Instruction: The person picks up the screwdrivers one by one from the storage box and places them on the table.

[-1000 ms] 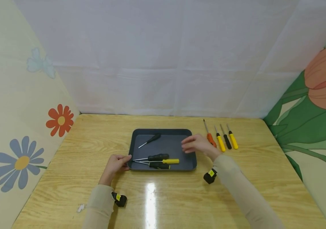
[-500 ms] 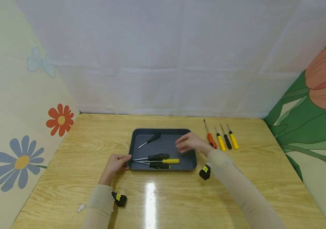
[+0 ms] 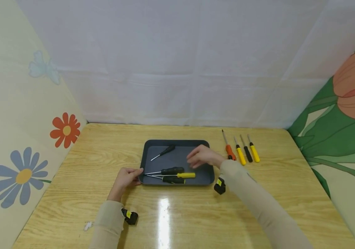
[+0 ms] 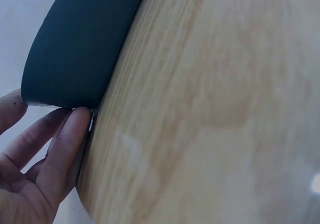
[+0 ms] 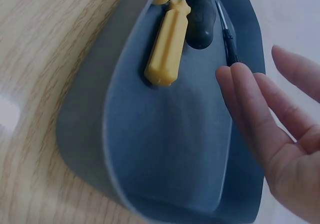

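Observation:
A dark grey tray (image 3: pixel 177 141) lies on the table with several screwdrivers in it. My left hand (image 3: pixel 128 178) pinches its near left corner, thumb at the rim and fingertips against the outer wall (image 4: pixel 75 58). Over the tray's right half, my right hand (image 3: pixel 203 156) hovers with relaxed fingers and holds nothing. Near the front wall lie a black-handled screwdriver (image 3: pixel 174 170), a yellow-handled screwdriver (image 3: pixel 186 175) and a black screwdriver with yellow marks (image 3: pixel 172 180). Farther back rests a small black screwdriver (image 3: pixel 167 149), just past my right fingertips in the right wrist view.
Right of the tray, a red screwdriver (image 3: pixel 229 151), a yellow screwdriver (image 3: pixel 241 156), a black screwdriver (image 3: pixel 247 155) and another yellow screwdriver (image 3: pixel 254 154) lie in a row. A small white scrap (image 3: pixel 88 226) is on the table (image 3: pixel 196 218) at front left.
My right hand has moved left over the tray, from its right edge further inward. The left hand, the tray and the screwdrivers have stayed where they were.

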`<state>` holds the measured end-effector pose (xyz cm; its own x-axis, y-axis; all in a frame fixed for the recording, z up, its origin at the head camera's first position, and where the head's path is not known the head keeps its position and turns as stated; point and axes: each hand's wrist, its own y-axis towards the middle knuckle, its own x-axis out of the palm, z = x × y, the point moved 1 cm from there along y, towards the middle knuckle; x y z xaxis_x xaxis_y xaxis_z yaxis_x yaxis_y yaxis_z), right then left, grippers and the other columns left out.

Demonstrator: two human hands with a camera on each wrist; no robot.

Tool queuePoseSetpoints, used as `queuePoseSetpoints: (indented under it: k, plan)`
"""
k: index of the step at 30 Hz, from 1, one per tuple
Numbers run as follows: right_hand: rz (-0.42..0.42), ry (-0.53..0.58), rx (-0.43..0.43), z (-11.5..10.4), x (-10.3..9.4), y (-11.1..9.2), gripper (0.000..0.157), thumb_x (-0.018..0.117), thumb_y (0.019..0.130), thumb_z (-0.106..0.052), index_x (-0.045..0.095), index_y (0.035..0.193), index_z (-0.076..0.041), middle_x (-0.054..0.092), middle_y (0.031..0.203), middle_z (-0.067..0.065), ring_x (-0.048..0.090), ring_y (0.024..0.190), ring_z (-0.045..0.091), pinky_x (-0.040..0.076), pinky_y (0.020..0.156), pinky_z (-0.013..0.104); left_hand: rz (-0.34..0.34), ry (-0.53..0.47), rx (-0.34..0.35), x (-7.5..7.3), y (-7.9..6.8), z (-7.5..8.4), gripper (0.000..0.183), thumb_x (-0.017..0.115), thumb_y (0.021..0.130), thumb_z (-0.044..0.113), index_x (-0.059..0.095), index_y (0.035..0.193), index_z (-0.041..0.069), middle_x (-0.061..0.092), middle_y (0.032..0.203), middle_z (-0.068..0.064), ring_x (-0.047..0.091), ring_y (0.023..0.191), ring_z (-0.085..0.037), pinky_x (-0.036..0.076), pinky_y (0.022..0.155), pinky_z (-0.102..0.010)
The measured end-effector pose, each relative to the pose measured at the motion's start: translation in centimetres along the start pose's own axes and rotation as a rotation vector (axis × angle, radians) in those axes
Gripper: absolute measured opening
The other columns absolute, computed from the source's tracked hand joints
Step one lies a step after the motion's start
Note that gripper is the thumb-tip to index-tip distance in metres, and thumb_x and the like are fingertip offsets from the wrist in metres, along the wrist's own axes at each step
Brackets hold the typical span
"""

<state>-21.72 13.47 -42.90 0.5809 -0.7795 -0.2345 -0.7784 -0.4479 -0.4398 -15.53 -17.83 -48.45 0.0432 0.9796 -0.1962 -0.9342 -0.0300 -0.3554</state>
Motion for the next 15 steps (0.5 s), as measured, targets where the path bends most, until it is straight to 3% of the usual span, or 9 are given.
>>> queuePoseSetpoints:
  k: [15]
  plan:
    - [-0.013,-0.044,0.008,-0.2,1.4,1.0,0.028,0.063,0.082,0.001,0.060,0.106,0.013,0.066,0.090,0.020,0.065,0.073,0.026,0.055,0.069,0.039,0.019,0.021,0.002,0.0,0.0,0.0,0.028,0.063,0.085,0.012,0.065,0.094,-0.015,0.062,0.067,-0.007,0.058,0.053,-0.012,0.055,0.054,-0.028]
